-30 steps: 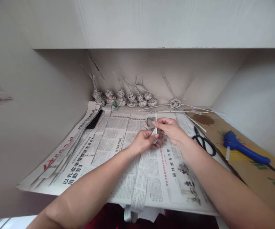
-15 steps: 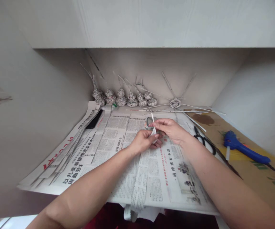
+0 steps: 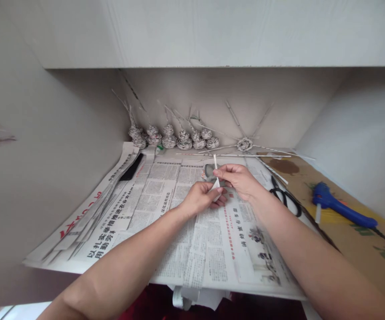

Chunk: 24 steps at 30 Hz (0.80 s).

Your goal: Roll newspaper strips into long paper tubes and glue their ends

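Between my two hands is a newspaper strip [image 3: 216, 183], its upper end rolled into a thin white tube that points away from me. My right hand [image 3: 235, 178] pinches the tube between thumb and fingertips. Just below, my left hand [image 3: 203, 198] grips the wider, unrolled part, fingers curled under it. The strip's lower length [image 3: 195, 262] seems to run toward me over the newspaper sheets and hangs past the table's front edge. Behind the fingers sits a small grey-green object [image 3: 209, 171], partly hidden; I cannot tell its kind.
Several woven paper gourds [image 3: 170, 137] stand along the back wall, with a spoked paper weave [image 3: 245, 144] to their right. Black scissors [image 3: 286, 195] and a blue glue gun [image 3: 342, 209] lie right, on cardboard. Newspaper strips [image 3: 112, 186] and a black flat object [image 3: 131, 167] lie left.
The white tube has turned slightly and its tip now points a little farther right and up. Both hands stay in nearly the same place.
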{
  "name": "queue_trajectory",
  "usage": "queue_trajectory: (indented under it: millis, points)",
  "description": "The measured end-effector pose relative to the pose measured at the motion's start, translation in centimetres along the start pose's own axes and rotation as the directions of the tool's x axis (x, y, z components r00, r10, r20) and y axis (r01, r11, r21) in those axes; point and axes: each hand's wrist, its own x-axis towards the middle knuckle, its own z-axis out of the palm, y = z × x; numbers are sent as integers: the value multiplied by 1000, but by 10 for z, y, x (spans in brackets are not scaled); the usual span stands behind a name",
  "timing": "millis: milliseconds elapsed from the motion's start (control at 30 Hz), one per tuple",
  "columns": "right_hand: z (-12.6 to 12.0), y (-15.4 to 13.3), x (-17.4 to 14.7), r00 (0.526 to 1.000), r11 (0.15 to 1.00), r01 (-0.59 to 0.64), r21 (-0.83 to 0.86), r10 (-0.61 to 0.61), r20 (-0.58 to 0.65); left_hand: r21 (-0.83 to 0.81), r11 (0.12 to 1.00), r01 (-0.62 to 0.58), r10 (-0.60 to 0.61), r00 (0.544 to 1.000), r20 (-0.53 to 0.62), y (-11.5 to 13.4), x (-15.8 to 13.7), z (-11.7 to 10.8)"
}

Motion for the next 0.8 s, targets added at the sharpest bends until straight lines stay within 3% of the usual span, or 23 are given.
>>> queue_trajectory:
  millis: [100,300,633,800]
  points:
    - [2,4,1,1000,1000,-29,11,29,-11,10,1000,-1,1,1000,11,1,0,0]
    - [-4,-1,-1,988,999,-16,-38,21,153,20,1000,7,-8,1000,28,-1,0,-1]
    - [5,4,0,1000,1000,9,17,-9,-25,53,998,-18,16,999,33,-1,0,-1]
    - [3,2,-1,997,998,8,-57,-4,82,-15,1000,2,-2,999,47,-3,1,-2]
